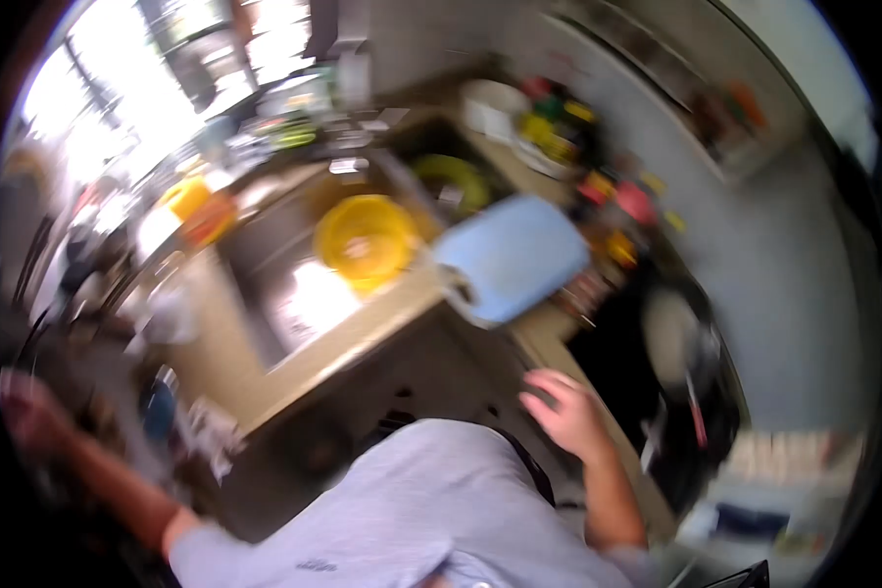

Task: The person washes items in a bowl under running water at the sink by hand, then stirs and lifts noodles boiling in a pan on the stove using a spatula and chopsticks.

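My left hand is stretched out at the far left edge, blurred, beside a dark thin shape; its fingers cannot be made out. My right hand hangs over the counter's front edge with its fingers apart and nothing in them. Beyond it, a light blue cutting board lies on the counter corner, partly over the sink. A yellow bowl sits in the steel sink. In the basin behind, a green bowl is partly visible.
At the right is a dark stove with a pan and utensils. Colourful packages stand by the wall. An orange and yellow container is left of the sink. A shelf hangs at the upper right.
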Available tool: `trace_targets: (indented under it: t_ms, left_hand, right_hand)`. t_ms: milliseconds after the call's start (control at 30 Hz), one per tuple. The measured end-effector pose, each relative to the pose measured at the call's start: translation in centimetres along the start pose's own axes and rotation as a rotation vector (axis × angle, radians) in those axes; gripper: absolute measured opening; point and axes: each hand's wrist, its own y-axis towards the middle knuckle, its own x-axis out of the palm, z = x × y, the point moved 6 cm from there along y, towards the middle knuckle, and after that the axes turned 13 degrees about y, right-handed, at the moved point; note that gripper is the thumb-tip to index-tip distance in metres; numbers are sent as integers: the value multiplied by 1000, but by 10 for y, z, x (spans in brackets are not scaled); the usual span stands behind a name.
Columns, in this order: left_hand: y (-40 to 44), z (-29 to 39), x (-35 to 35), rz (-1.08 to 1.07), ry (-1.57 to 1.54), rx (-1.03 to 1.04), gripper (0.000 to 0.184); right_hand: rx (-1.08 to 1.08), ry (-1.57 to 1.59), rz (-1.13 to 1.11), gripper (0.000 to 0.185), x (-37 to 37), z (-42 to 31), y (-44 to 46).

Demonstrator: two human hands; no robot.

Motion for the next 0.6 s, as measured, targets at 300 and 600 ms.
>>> trace_targets:
  t_ms: [300, 600]
  left_hand:
    - [-240, 311, 15, -1012, -1252, -837, 17]
    - [-444, 630, -172, -2074, -1441, -1575, 12]
  right_hand:
    - [55, 706, -249, 63, -28, 3, -53]
    - [-42, 1358, 564, 30, -196, 108, -147]
